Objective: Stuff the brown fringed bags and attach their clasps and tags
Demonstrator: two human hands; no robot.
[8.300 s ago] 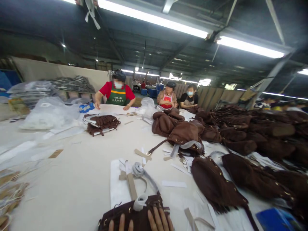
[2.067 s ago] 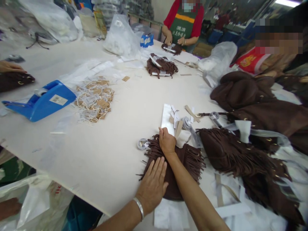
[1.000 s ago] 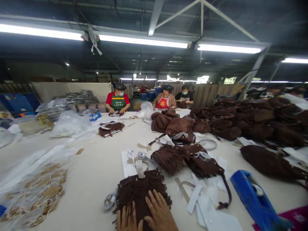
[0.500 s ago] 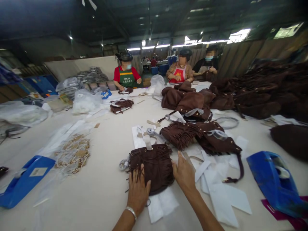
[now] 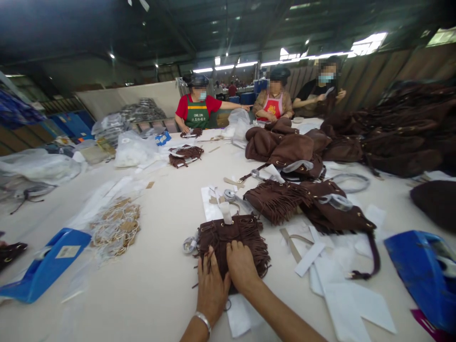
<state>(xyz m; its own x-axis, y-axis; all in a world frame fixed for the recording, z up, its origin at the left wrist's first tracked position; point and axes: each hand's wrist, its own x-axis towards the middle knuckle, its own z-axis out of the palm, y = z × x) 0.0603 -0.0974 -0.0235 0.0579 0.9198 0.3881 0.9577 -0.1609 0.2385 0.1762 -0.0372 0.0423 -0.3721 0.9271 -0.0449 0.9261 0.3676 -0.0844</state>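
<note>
A dark brown fringed handbag (image 5: 219, 232) lies on the white table in front of me, with gold eyelets along its top edge and a white paper strip sticking up from it. My left hand (image 5: 212, 289) rests on the bag's lower left, fingers stretched out over the fringe. Beside it my right hand (image 5: 244, 268) bears on the middle of the bag, its fingers close together and bent onto the fringe. A coiled strap in clear wrap (image 5: 189, 244) is at the bag's left side. White paper (image 5: 238, 316) shows under its lower edge.
Another fringed bag (image 5: 278, 199) and more brown bags (image 5: 295, 147) lie beyond. Blue tape dispensers stand left (image 5: 53, 261) and right (image 5: 423, 280). Stringed tags (image 5: 119, 228) are heaped on the left, white sheets (image 5: 356, 304) on the right. Co-workers (image 5: 195, 109) sit across the table.
My right hand has moved from the bag's right edge onto its middle, next to my left hand. The right-side fringe now spreads outward. A co-worker across has stretched an arm sideways.
</note>
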